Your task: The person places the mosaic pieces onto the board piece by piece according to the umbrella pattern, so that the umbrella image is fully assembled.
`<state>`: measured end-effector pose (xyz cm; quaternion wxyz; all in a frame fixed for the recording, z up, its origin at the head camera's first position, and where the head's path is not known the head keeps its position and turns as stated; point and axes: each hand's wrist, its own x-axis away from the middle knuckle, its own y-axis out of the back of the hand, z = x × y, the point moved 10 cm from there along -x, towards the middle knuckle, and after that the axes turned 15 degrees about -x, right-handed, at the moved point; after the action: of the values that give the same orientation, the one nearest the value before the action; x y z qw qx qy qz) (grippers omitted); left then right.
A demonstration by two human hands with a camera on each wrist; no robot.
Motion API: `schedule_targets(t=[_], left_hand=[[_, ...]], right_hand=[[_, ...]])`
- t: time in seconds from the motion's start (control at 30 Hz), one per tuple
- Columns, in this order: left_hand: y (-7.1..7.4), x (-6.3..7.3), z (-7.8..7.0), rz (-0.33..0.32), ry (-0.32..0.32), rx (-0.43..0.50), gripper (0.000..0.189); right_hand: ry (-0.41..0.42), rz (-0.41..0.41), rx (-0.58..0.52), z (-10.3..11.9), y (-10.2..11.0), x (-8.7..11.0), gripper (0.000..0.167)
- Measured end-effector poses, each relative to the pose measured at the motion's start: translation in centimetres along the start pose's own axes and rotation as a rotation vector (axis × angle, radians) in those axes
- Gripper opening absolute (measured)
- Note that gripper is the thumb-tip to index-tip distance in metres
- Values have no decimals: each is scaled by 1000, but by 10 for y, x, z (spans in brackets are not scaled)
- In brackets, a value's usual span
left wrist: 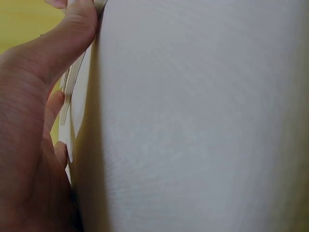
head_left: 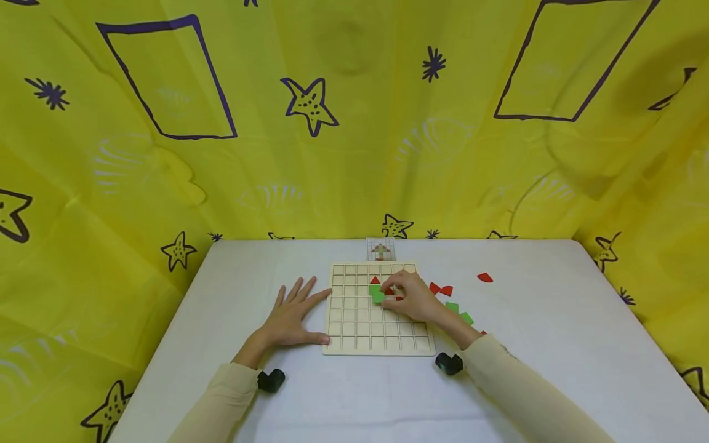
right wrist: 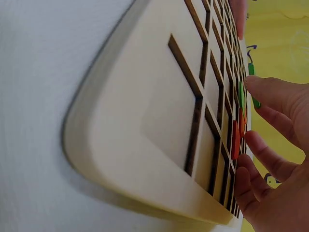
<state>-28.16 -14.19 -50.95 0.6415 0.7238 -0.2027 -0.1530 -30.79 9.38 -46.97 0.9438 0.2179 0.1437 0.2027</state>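
A pale wooden grid board (head_left: 354,346) lies on the white table. My right hand (head_left: 412,298) is over its upper middle, pinching a green square tile (right wrist: 251,69) between thumb and index finger, slightly above the board. Another green tile (head_left: 373,288) sits in the grid, with a red triangle (head_left: 375,280) above it. Red pieces (right wrist: 235,140) also lie on the board, partly hidden in the head view by the right fingers. My left hand (head_left: 287,321) rests with fingers spread at the board's left side, its thumb (left wrist: 79,24) and index finger touching the edge.
Behind the board lies a small pattern card (head_left: 380,250) with a red and green figure. Loose red pieces (head_left: 446,290) and green tiles (head_left: 466,318) are scattered to the right, with one red piece (head_left: 485,277) farther off. A yellow patterned curtain (head_left: 354,166) surrounds the table.
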Motion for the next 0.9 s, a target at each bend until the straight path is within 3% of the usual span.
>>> schedule_targets(t=[0.9], left_hand=[[3,1,-2,-4,-6,7,106]], right_hand=[[-75,7,114,-2,-9,1,18]])
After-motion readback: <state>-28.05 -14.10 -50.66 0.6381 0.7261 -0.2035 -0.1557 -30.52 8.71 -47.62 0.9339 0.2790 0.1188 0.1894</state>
